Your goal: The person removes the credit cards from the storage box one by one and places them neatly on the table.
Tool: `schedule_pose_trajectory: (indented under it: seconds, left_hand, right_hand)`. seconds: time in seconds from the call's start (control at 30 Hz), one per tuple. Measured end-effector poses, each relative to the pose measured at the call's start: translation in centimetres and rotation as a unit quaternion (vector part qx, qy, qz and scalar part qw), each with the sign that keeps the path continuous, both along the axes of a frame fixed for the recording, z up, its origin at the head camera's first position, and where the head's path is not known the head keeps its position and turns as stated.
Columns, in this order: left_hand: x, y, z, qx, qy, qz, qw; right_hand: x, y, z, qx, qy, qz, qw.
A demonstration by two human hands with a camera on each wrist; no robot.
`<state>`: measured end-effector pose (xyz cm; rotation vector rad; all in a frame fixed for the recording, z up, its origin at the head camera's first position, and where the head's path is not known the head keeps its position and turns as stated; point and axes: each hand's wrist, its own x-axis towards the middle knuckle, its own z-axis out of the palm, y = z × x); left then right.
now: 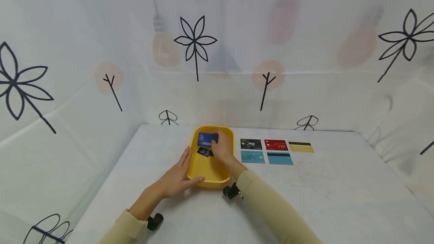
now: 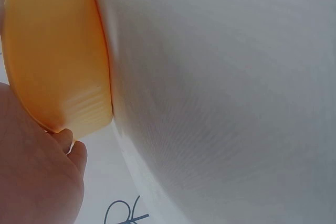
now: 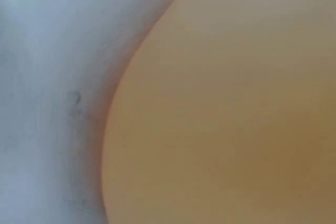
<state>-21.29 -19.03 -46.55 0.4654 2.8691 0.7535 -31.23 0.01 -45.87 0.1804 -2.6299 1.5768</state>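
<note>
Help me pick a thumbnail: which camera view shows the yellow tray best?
The head view, which shows the yellow tray almost whole, rim and inside. The left wrist view shows only part of its outer wall; the right wrist view, only a blurred, curved part.

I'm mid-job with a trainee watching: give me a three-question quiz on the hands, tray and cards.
1. Which hand holds the dark blue card, and which touches the yellow tray?
2. True or false: the red VIP card lies inside the yellow tray.
3. How many cards lie on the white table to the right of the yellow tray? A) three B) five C) eight

Key
1. The right hand holds it; the left hand touches the yellow tray.
2. False.
3. B.
</note>
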Motion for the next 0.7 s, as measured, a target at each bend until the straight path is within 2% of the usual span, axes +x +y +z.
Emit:
schedule_pose_trajectory:
  seconds: [0.17, 0.37, 0.7]
  left_hand:
    - [-0.1, 0.0, 0.1, -0.002, -0.002, -0.005, 1.0000]
    - [-0.2, -0.1, 0.3, -0.002, -0.001, -0.007, 1.0000]
    - [-0.1, 0.0, 0.2, 0.003, -0.009, -0.005, 0.9999]
  right_hand:
    - [0.6, 0.3, 0.7, -0.042, -0.018, 0.020, 0.9988]
    - [1.4, 0.8, 1.7, -0.055, -0.020, 0.054, 0.9968]
    - [2.8, 2.5, 3.1, -0.009, -0.005, 0.085, 0.9963]
